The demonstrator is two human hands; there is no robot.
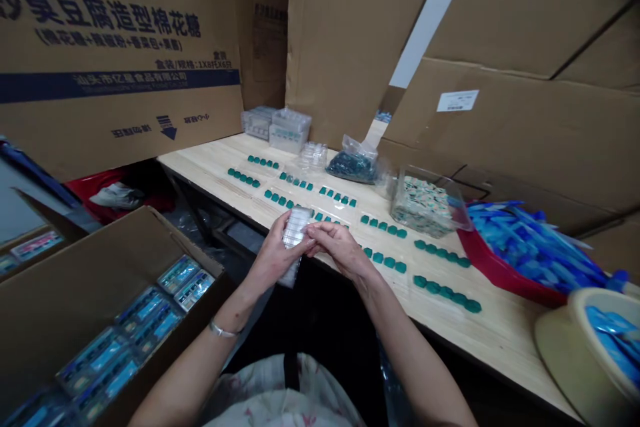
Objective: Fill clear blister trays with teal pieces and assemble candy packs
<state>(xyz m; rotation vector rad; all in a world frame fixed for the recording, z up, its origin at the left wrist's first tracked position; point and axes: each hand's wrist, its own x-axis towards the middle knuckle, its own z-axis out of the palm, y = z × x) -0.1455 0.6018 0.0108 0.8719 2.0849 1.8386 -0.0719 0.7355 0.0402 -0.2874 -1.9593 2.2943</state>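
Note:
Just off the table's front edge, my left hand (271, 255) is wrapped round a tilted stack of clear plastic cases (297, 223). My right hand (341, 248) is closed, its thumb and fingers pinching at the stack's right side. Exactly which layer they grip is hidden. Beyond both hands, short rows of dark green pieces (280, 199) lie on the table (500, 340), some of them on clear trays. One green row (384, 259) lies just right of my right hand, and part of a nearby row is covered by the hands.
Clear boxes (290, 130) and a bag of dark pieces (353, 165) stand at the back. To the right are a clear tub of small packets (425, 203), a red basin of blue packets (530, 293) and a beige bucket (565, 340). A carton of packaged boxes (200, 247) stands lower left.

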